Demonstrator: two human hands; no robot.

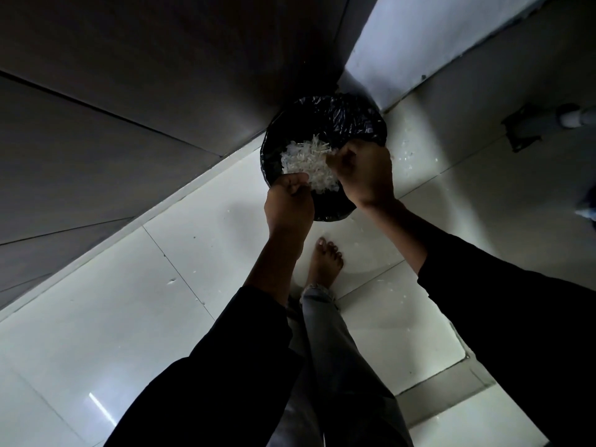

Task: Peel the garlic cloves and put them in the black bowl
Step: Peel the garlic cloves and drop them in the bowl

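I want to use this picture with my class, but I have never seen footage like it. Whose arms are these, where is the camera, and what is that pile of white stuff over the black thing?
The camera sits on a person's head and looks down, so the arms are the wearer's own. The left hand and right hand hold a heap of pale papery scraps, probably garlic skins, over a bin lined with a black bag. The bin stands on a white tiled floor; a bare foot shows below. What carries the heap is hidden.

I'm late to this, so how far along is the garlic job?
Peeling looks largely done: a heap of white skins lies over the bin's black bag. Both the left hand and right hand are at that heap. No cloves or bowl are visible, so that part cannot be judged.
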